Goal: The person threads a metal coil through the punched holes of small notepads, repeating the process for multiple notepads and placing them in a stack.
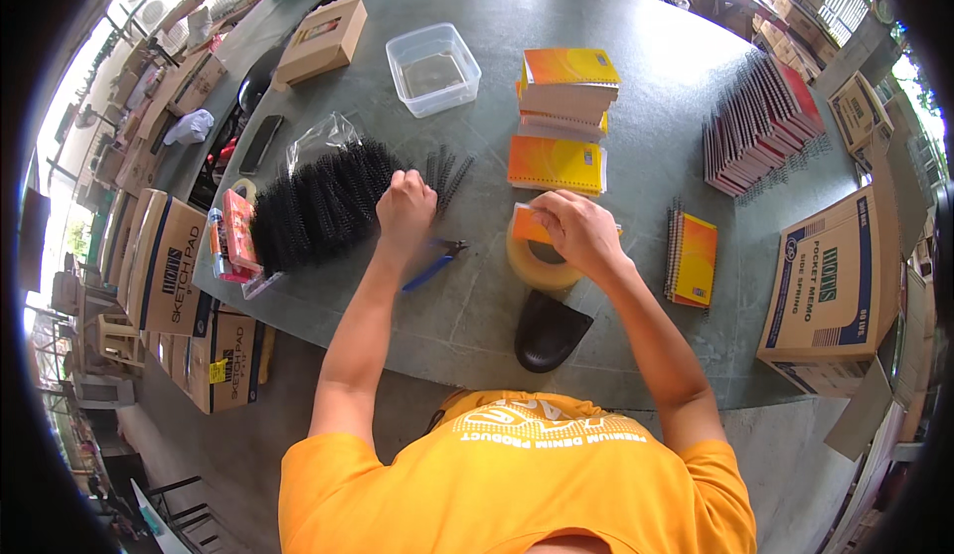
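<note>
Binding a small pad with a coil appears to be the step in hand. The orange pad (530, 224) is pinched by the right hand (576, 230) over the roll of tape (547, 278). The left hand (407, 201) is curled narrow beside the pile of black coils (323, 198); whether a coil is gripped cannot be told. Stacked pads (556, 163) are set just beyond, and blue-handled pliers (429, 270) are placed between the forearms. Seemingly, one coil needs to be lined up with the pad's edge while the pad is kept steady.
</note>
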The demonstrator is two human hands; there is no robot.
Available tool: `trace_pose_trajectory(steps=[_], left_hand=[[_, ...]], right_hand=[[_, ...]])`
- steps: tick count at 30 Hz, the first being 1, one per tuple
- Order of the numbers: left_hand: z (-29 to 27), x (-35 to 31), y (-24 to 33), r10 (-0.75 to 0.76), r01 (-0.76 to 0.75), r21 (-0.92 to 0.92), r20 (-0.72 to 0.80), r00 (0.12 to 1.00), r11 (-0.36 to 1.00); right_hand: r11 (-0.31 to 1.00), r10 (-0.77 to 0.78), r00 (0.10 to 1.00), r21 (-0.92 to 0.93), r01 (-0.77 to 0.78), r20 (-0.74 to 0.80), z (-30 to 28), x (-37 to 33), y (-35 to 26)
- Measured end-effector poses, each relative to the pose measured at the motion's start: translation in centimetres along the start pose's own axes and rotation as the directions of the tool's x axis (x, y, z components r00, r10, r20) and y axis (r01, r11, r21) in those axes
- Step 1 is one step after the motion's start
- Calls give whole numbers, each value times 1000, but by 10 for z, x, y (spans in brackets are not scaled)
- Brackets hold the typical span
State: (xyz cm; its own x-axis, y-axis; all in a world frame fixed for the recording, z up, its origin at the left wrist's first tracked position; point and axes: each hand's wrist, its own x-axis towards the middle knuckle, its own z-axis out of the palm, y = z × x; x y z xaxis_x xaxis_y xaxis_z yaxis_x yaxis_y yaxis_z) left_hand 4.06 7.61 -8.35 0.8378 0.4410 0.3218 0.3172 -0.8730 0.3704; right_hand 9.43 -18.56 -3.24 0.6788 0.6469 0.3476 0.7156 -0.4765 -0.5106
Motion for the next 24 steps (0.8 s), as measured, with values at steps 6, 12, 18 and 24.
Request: trace_pose_trajectory(steps=[6,12,18,24], left_hand=[[20,-20,-2,147,-179,184,176,973,967],[15,-15,-1,192,-241,222,221,956,945],[2,-6,1,71,-135,183,320,945,974],[16,-9,-12,18,-60,112,345,938,992]], right_hand=[[998,41,999,-47,-40,20,6,-2,-7],[999,15,1000,-37,-16,-2,4,-3,-11],[999,31,999,-26,-30,22,5,-2,-8],[999,-18,1000,-41,18,-18,10,-3,-9]])
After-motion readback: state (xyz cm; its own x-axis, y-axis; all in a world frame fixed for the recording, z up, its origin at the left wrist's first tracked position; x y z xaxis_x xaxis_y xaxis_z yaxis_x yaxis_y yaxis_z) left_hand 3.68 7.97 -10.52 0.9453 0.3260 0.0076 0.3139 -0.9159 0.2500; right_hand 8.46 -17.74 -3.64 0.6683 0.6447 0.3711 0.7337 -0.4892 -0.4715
